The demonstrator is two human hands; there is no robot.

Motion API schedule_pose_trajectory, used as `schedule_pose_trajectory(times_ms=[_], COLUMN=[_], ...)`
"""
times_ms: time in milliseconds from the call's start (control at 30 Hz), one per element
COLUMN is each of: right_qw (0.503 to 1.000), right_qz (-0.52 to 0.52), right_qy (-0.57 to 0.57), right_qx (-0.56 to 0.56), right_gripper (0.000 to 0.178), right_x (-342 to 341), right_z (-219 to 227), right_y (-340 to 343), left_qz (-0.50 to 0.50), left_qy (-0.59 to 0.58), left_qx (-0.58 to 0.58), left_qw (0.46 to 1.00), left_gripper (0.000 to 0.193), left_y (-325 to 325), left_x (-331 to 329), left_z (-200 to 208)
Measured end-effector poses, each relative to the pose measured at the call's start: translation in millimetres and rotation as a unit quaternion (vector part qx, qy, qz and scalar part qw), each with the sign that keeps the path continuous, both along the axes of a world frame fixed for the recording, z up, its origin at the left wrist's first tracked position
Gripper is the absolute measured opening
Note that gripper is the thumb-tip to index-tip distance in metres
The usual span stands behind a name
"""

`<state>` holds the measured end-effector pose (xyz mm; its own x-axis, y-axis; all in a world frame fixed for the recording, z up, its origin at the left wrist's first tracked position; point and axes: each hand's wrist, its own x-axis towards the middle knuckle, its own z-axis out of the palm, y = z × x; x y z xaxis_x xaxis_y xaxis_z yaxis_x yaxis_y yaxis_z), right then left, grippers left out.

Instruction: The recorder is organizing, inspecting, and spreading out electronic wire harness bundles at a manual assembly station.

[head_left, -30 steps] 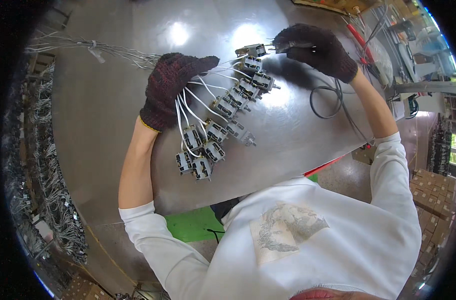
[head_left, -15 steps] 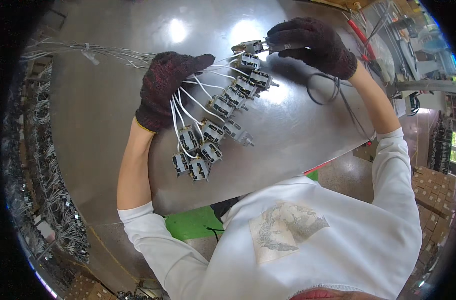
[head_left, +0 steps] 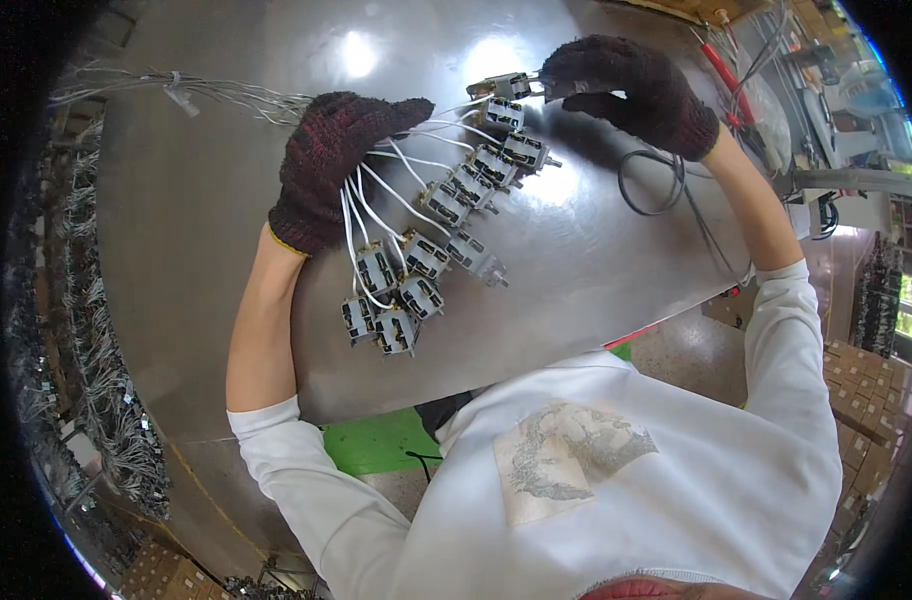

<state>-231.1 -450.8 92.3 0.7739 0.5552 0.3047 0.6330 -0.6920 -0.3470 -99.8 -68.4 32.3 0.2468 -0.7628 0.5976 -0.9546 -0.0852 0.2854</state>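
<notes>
My left hand, in a dark knitted glove with red flecks, is closed over a bundle of white wires. From under it the wires fan out to several small grey box-shaped electrical components with stub shafts, lying in a rough arc on the metal table. At the far end of the arc lies one component on its side. My right hand, gloved alike, pinches a small dark grey piece against that component's end. The fingers partly hide this piece.
The sheet-metal table fills the middle. A looped black cable lies by my right forearm. At the far right are a red-handled tool and plastic bags. Wire bundles hang along the left edge; stacked cartons stand at right.
My left hand has shifted slightly up. The right hand and its dark piece have stayed nearly in place at the far component, which has barely moved.
</notes>
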Motion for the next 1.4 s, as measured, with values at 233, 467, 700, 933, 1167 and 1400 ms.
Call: schedule_pose_trajectory(times_ms=[233, 467, 700, 933, 1167, 1400], right_qw=[0.989, 0.998, 0.985, 0.978, 0.995, 0.985], right_qz=[-0.045, 0.003, -0.009, -0.006, -0.081, -0.159], right_qy=[0.088, -0.036, -0.098, -0.130, -0.055, -0.035], right_qx=[0.108, -0.045, -0.141, -0.160, 0.014, 0.063], right_gripper=[0.036, 0.038, 0.040, 0.048, 0.037, 0.030], right_x=[-2, 6, -2, -8, -28, -48], right_z=[-4, 1, 6, 4, 12, 6], right_y=[2, 0, 7, 2, 39, 73], left_qz=[0.001, 0.002, -0.012, -0.003, -0.002, -0.012], left_qy=[-0.009, -0.009, -0.012, -0.007, -0.013, -0.027], left_qx=[-0.014, -0.002, -0.021, -0.021, -0.010, -0.028], left_qw=[1.000, 1.000, 1.000, 1.000, 1.000, 0.999], left_gripper=[0.054, 0.052, 0.055, 0.050, 0.057, 0.053], left_y=[-2, -1, -1, -2, -1, -4], left_x=[-1, 1, 2, -1, 1, 2], left_z=[0, 1, 0, 1, -2, 1])
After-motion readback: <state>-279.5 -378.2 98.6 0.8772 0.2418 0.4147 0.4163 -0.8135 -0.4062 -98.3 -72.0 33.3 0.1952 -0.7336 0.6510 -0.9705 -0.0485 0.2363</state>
